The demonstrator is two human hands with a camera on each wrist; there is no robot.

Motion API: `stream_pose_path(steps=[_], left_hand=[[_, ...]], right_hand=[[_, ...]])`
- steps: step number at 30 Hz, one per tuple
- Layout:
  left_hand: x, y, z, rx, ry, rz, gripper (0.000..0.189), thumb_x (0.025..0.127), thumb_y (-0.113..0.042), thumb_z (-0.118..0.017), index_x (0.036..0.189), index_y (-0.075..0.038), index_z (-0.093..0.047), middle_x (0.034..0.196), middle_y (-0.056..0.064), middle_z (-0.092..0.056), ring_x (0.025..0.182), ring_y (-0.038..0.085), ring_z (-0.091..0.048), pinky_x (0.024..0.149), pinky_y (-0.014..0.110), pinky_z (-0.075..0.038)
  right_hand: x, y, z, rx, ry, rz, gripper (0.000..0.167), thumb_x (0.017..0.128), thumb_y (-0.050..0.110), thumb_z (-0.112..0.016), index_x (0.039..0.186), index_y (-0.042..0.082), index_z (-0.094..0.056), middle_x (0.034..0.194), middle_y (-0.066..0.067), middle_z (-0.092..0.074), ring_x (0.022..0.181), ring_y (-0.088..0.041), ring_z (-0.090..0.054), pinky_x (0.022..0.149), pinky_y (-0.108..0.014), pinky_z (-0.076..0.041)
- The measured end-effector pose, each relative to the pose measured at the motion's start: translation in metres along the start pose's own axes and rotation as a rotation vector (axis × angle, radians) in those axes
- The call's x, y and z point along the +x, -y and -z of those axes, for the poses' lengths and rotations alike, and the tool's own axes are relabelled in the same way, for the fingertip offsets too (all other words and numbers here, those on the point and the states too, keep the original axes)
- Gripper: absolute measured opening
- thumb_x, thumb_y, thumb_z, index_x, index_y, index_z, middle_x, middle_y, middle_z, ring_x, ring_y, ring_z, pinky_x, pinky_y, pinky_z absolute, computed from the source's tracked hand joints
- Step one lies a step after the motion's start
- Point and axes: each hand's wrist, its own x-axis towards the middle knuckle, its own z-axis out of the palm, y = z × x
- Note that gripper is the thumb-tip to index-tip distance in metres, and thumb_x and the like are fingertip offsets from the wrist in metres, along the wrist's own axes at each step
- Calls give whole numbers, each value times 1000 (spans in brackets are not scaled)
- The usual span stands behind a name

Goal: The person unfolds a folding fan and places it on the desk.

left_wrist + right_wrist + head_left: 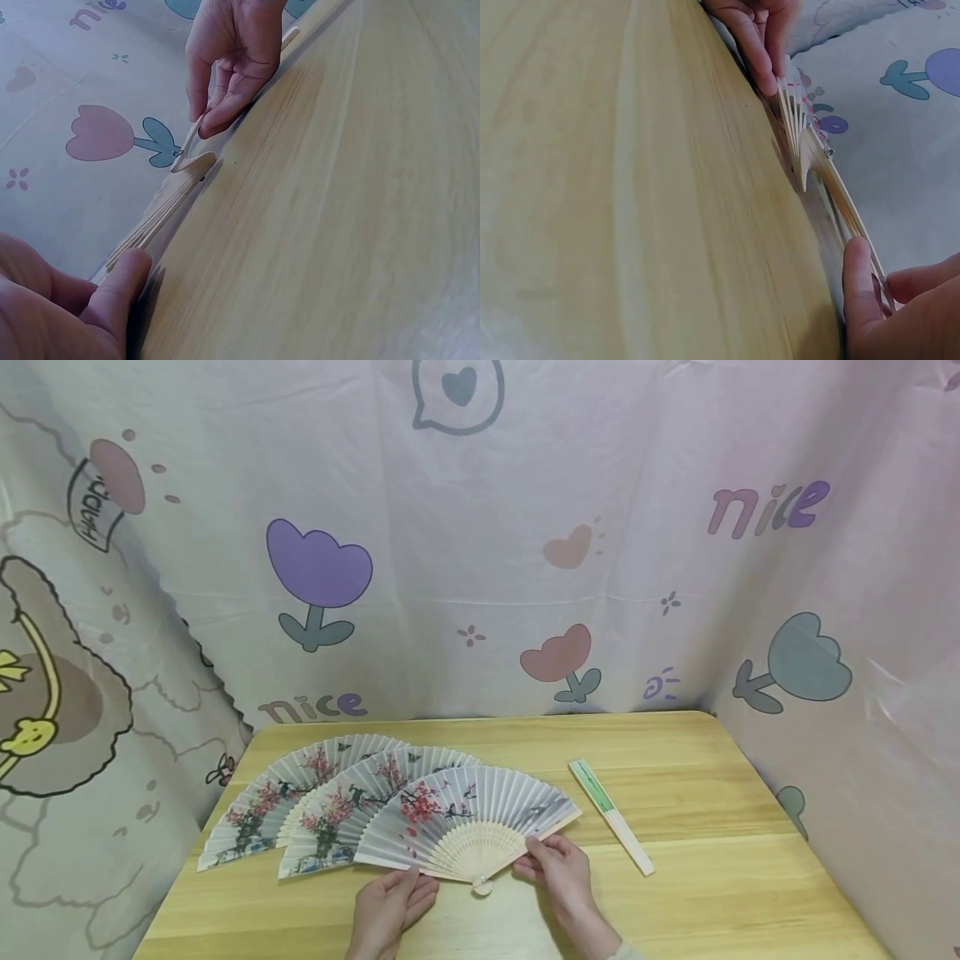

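A spread folding fan with pale ribs, grey-white pleats and pink blossoms is held between both hands in the head view. My left hand pinches its left outer rib; in the left wrist view the thumb lies along that rib. On the opposite side my right hand pinches the right outer rib. The right wrist view shows the fan's ribs edge-on, slightly above the table, with the right thumb and a finger on either side of the rib. The fan's rounded pivot end points toward me.
Two more spread fans, one at the far left and one in the middle, overlap on the wooden table. A folded fan with a green band lies to the right. Printed curtains enclose the table's back and sides.
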Motion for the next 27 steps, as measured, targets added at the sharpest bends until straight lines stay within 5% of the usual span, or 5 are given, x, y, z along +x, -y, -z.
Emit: stream_pose_path(steps=[15, 27], left_hand=[[-2, -2, 6, -11, 0, 17, 46, 107, -3, -56, 135, 31, -40, 94, 15, -79, 88, 18, -79, 85, 32, -69], [-4, -8, 13, 14, 10, 84, 44, 107, -14, -61, 128, 24, -56, 90, 13, -80, 82, 17, -80, 81, 33, -69]], right_hand=[[-1, 0, 3, -26, 26, -30, 36, 100, 3, -67, 123, -18, -49, 84, -11, -75, 71, -17, -77, 72, -32, -70], [-2, 1, 3, -20, 26, -20, 29, 99, 2, -67, 115, -9, -46, 78, -8, -72, 68, -19, -77, 70, -35, -71]])
